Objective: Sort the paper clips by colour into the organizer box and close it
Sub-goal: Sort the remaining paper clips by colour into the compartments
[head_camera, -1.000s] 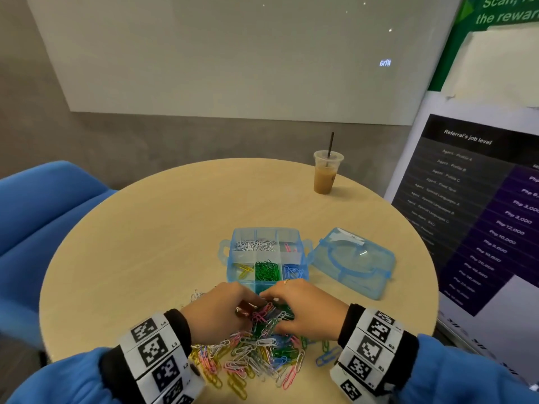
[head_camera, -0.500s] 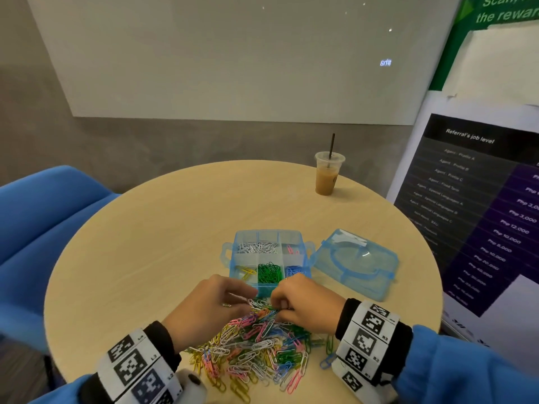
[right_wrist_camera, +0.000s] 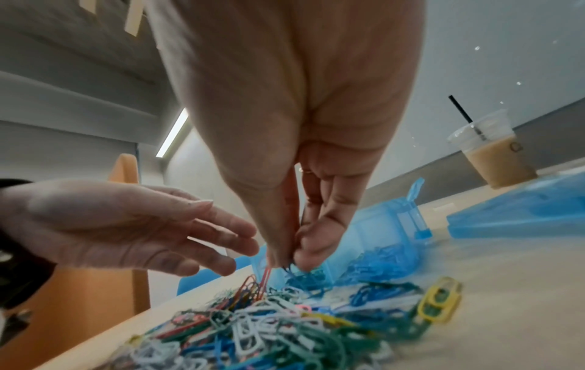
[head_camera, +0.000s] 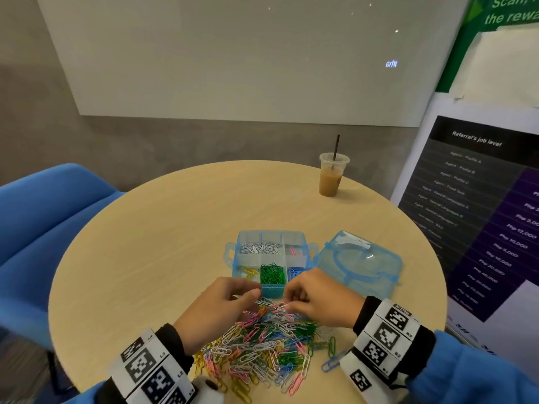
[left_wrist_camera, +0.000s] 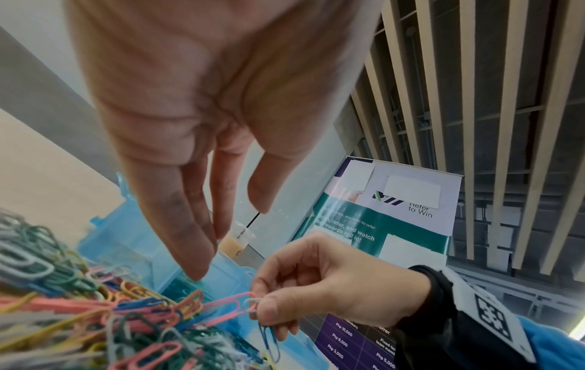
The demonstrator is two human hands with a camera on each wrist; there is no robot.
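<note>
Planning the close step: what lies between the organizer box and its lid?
Nothing: in the head view, only a narrow strip of bare table separates the organizer box from the lid on its right.

Left hand (head_camera: 221, 304) now open, fingers extended

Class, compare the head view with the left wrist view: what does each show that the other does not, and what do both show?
Head view only: the organizer box with white, pink, yellow, green and blue clips in separate compartments, and its lid lying beside it.
Left wrist view only: the right hand pinching a pink clip, and the left hand with straight fingers, holding nothing.
Both: the mixed pile and iced coffee.
</note>
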